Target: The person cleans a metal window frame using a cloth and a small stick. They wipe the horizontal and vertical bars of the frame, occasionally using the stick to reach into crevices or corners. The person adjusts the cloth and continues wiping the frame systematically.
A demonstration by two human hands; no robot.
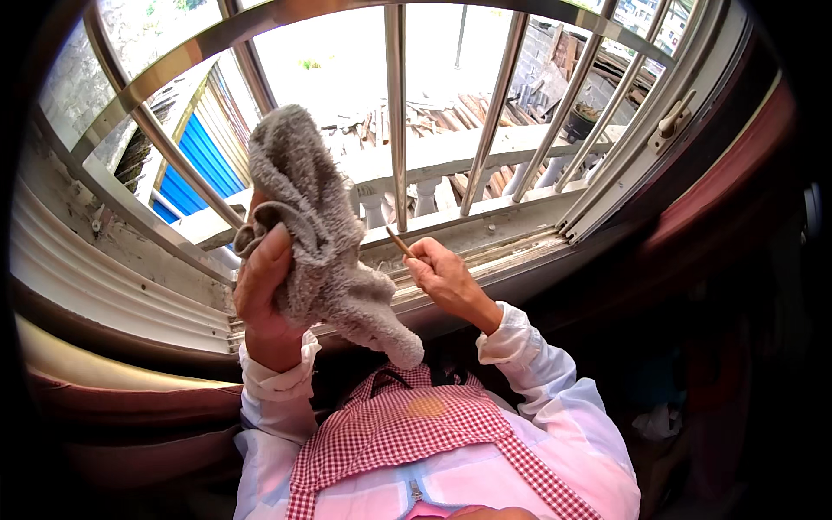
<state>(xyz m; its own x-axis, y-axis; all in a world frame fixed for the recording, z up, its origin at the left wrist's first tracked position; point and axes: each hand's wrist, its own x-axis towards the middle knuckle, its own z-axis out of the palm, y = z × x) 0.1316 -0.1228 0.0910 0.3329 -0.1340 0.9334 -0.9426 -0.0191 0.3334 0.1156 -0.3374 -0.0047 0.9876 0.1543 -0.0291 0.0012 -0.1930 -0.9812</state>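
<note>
A crumpled grey terry cloth (325,260) is gripped in my left hand (263,286), raised in front of the window bars at the left. Its lower end hangs down toward my apron. Between the thumb and fingers of my right hand (448,279) is a thin brown stick (399,242), its tip pointing up and left near the foot of a bar. That hand is over the sliding track of the window sill (481,270). The track looks dirty and worn. My left fingers are mostly hidden behind the cloth.
Metal window bars (396,117) stand upright beyond the sill, crossed by a curved flat rail (214,45). A window latch (671,123) is on the frame at the right. Dark red curtains (721,169) hang at the sides. Outside are a balustrade (448,159) and scattered wood planks (455,117).
</note>
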